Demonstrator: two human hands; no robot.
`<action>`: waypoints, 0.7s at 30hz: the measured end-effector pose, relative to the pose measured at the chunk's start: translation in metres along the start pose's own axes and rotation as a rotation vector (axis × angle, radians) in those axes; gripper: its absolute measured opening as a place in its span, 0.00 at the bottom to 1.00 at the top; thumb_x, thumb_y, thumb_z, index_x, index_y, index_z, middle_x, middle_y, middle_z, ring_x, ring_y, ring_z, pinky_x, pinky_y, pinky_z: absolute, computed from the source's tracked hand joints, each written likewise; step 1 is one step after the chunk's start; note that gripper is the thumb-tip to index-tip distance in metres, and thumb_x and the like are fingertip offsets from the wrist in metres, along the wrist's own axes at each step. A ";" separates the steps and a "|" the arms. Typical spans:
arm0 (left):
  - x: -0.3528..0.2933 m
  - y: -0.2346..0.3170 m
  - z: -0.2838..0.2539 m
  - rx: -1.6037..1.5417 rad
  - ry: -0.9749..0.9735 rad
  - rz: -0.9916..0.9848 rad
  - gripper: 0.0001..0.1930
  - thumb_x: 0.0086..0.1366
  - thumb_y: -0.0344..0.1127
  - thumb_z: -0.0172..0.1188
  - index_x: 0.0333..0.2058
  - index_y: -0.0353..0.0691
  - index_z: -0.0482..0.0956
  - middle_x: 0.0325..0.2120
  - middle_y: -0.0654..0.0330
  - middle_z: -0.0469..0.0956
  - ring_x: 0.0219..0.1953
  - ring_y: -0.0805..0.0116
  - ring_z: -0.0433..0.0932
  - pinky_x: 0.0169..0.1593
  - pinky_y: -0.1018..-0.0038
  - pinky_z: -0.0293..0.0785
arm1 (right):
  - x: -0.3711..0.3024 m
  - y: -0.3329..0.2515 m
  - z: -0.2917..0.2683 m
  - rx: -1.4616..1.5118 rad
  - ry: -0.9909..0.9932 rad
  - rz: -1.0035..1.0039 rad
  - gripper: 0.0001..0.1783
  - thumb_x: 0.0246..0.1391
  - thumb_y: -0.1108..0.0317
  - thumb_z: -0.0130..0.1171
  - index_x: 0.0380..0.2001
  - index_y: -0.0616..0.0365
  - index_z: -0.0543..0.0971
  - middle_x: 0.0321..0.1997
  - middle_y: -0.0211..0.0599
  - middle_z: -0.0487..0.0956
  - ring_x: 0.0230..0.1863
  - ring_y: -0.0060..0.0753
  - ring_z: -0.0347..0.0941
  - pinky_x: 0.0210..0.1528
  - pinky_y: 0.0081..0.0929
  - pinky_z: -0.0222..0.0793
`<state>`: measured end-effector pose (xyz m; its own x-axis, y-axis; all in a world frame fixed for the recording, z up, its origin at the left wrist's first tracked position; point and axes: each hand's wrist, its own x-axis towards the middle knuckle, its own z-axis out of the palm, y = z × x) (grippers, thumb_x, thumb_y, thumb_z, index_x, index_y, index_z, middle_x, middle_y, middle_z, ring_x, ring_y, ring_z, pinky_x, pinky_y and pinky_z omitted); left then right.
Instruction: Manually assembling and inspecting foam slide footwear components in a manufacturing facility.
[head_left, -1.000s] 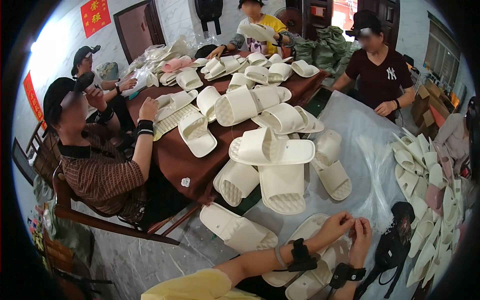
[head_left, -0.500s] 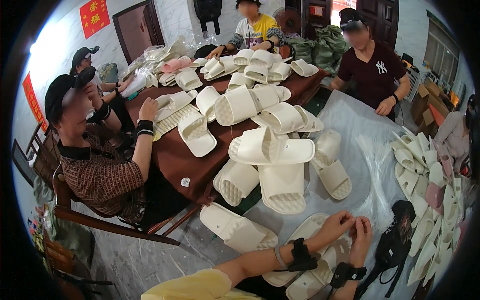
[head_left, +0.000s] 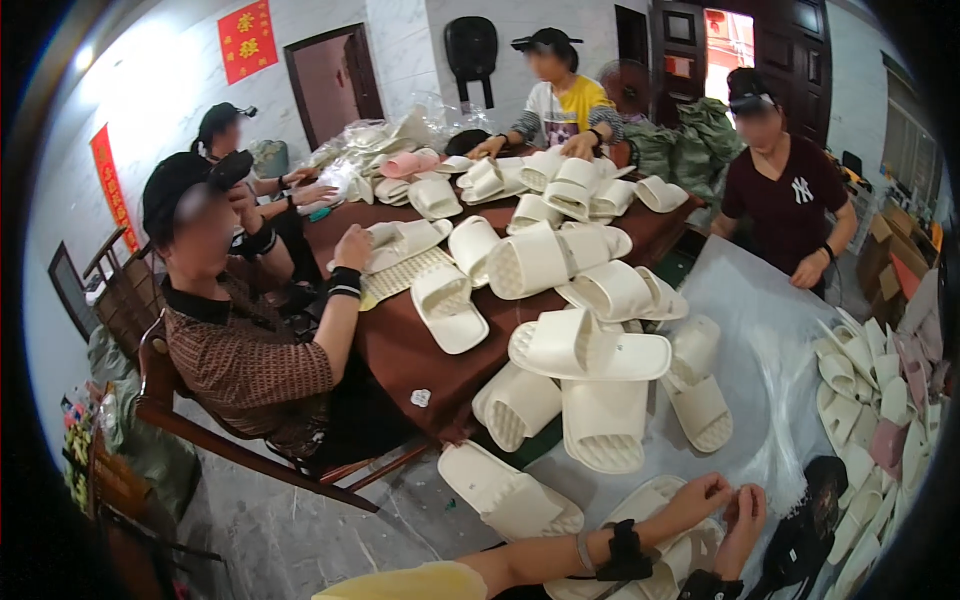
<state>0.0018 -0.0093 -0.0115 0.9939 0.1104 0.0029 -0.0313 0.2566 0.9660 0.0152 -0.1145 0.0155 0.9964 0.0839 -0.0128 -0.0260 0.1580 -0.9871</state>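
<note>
Fingertips of the left hand and the right hand are close together at the lower right of the frame – a small, careful finger job, it seems. Both grips look bent in as if to pinch, but I cannot tell if they have a thin thing between them. The next move seems to call for slow, light fingers, since anything there would be very small. Cream slippers lie just under the hands on the grey bench, near the bottom edge, partly hidden by the left arm. They have wide, smooth bands and look clean and soft. A bunch of clear strands lies at the right – near the right hand.
</note>
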 end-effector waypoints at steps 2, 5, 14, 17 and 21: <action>0.001 -0.004 -0.006 0.000 0.006 0.014 0.10 0.61 0.38 0.51 0.29 0.35 0.70 0.23 0.66 0.68 0.28 0.79 0.64 0.32 0.81 0.61 | 0.001 0.001 -0.001 -0.014 -0.089 -0.001 0.08 0.53 0.62 0.50 0.29 0.54 0.70 0.20 0.17 0.62 0.20 0.08 0.53 0.21 0.10 0.46; 0.002 -0.003 -0.006 0.010 -0.007 0.031 0.11 0.61 0.38 0.51 0.29 0.35 0.70 0.22 0.66 0.68 0.27 0.79 0.64 0.32 0.81 0.61 | 0.002 0.001 0.002 -0.043 -0.066 0.006 0.08 0.53 0.62 0.50 0.29 0.54 0.70 0.21 0.17 0.62 0.20 0.09 0.53 0.21 0.11 0.46; 0.006 -0.012 -0.005 -0.008 0.024 0.013 0.10 0.61 0.38 0.51 0.29 0.35 0.70 0.22 0.67 0.67 0.27 0.79 0.63 0.32 0.81 0.61 | 0.004 0.002 0.005 -0.018 0.011 0.000 0.07 0.53 0.63 0.51 0.31 0.54 0.70 0.24 0.18 0.65 0.22 0.09 0.56 0.22 0.09 0.48; 0.006 -0.011 -0.003 0.013 -0.006 0.035 0.10 0.61 0.37 0.51 0.30 0.35 0.70 0.22 0.67 0.67 0.27 0.79 0.64 0.33 0.82 0.62 | 0.005 0.003 -0.001 0.015 0.057 0.012 0.07 0.53 0.63 0.51 0.31 0.54 0.70 0.24 0.18 0.65 0.23 0.10 0.57 0.23 0.10 0.49; 0.002 -0.008 -0.002 0.034 0.015 -0.003 0.11 0.61 0.38 0.51 0.31 0.35 0.71 0.23 0.66 0.69 0.29 0.79 0.65 0.34 0.81 0.63 | 0.002 0.003 -0.007 -0.030 -0.115 0.041 0.07 0.53 0.63 0.51 0.30 0.54 0.70 0.25 0.19 0.65 0.24 0.10 0.58 0.24 0.10 0.50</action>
<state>0.0040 -0.0097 -0.0197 0.9923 0.1242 -0.0037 -0.0244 0.2240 0.9743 0.0178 -0.1207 0.0118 0.9787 0.2018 -0.0367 -0.0625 0.1227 -0.9905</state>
